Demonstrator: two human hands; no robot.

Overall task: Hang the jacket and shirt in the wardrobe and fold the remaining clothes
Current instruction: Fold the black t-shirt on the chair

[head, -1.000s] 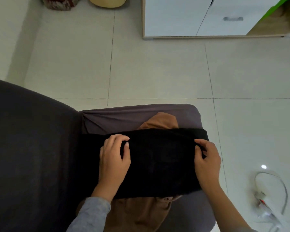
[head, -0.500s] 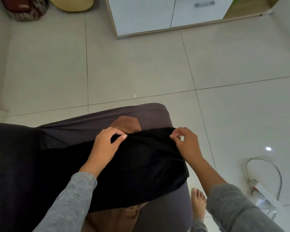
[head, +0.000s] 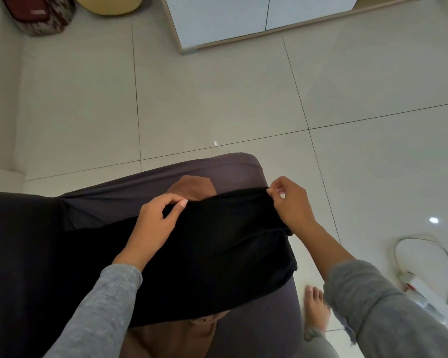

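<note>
Right now a black garment (head: 217, 249) is lying spread across a dark purple-grey sofa arm (head: 145, 187), covering most of a brown garment (head: 195, 188) that is peeking out at its far edge and again near the person. Both hands are pinching the black garment's far edge: the left hand (head: 155, 223) is gripping it between thumb and fingers, and the right hand (head: 291, 202) is nipping the far right corner, apparently lifting it slightly. A bare foot (head: 316, 310) is resting on the tiled floor (head: 217, 99), near a white cabinet (head: 243, 19).
</note>
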